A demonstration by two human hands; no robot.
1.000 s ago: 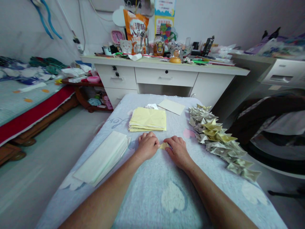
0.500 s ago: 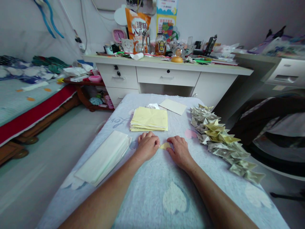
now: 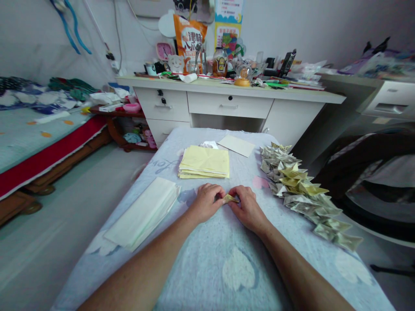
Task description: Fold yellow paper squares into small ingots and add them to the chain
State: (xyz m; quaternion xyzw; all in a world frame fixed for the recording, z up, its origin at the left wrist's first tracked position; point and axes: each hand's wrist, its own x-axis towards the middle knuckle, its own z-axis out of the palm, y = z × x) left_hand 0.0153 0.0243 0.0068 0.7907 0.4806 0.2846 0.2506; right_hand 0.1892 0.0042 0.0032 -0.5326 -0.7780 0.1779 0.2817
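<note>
Between my hands is a small piece of folded yellow paper (image 3: pixel 231 198), partly hidden by the fingers. My left hand (image 3: pixel 207 201) pinches its left end between thumb and fingers. Its right end is gripped by my right hand (image 3: pixel 248 206), with the fingers curled over it. Just beyond the hands lies a stack of yellow paper sheets (image 3: pixel 204 162). Left of them rests a pile of folded white paper (image 3: pixel 142 214). Along the right side stand rows of folded paper pieces (image 3: pixel 301 190), mostly grey with some yellow, nested together.
A cloth-covered table (image 3: pixel 207 268) lies under my forearms. Near its far edge are a pale card (image 3: pixel 236 145) and a crumpled white piece (image 3: pixel 209 144). Behind it stands a white desk (image 3: pixel 228 103) crowded with items. A bed (image 3: pixel 48 147) is at left, a washing machine (image 3: pixel 385 103) at right.
Both hands have come closer together. The yellow paper, which lay low between them, is now lifted and gripped at both ends. The view has shifted slightly.
</note>
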